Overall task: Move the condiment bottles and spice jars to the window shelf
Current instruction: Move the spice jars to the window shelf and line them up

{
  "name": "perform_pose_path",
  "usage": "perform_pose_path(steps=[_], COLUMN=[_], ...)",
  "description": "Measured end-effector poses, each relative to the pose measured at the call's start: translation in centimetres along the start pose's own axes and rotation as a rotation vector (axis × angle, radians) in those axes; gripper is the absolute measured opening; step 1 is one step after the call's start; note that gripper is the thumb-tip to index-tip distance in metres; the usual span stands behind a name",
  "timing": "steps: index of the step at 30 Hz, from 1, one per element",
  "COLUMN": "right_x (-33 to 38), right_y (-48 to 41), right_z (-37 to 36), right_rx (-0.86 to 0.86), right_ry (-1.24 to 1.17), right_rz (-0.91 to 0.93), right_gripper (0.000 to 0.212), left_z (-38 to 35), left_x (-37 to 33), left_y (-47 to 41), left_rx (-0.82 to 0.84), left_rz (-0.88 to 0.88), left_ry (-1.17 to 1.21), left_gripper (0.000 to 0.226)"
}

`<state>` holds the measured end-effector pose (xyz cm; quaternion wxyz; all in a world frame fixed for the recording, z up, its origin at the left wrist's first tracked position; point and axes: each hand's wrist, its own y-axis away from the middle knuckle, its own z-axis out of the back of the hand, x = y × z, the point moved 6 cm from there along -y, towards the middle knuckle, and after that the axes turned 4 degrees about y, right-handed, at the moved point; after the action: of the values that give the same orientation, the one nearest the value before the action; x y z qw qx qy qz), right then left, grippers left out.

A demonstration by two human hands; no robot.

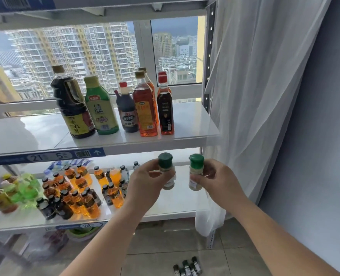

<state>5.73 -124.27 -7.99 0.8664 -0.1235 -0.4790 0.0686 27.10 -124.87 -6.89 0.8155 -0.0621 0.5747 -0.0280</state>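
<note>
Left jar [166, 173] and right jar [195, 175], pinched mid-body by our left hand [145, 183] and right hand [218, 181], hover just below the window shelf [195, 120]; we judge them light, rigid, slick, best held round the body.

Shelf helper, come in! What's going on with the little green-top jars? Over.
Left hand grips left spice jar; right hand grips right spice jar. Both below window shelf. Tall bottles crowd its middle, right end bare. Small jars on floor.
</note>
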Motion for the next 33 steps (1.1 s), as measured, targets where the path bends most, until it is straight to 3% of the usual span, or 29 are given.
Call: perform_pose_path(steps=[17,33], right_x=[-3.3,-5.7], right_y=[-12.5,-27.1], right_z=[0.6,-2.2], right_rx=[-0.008,-0.065], right_ry=[0.004,0.050], right_rz=[-0.092,-0.171], right_gripper=[0.018,0.033], left_z=[-3.3,-3.7], left_x=[0.3,2.2], left_y=[-13.4,-21.1], left_rx=[0.046,0.055], left_rz=[-0.019,0.006], left_ry=[0.049,0.056], left_gripper=[0.016,0.028])
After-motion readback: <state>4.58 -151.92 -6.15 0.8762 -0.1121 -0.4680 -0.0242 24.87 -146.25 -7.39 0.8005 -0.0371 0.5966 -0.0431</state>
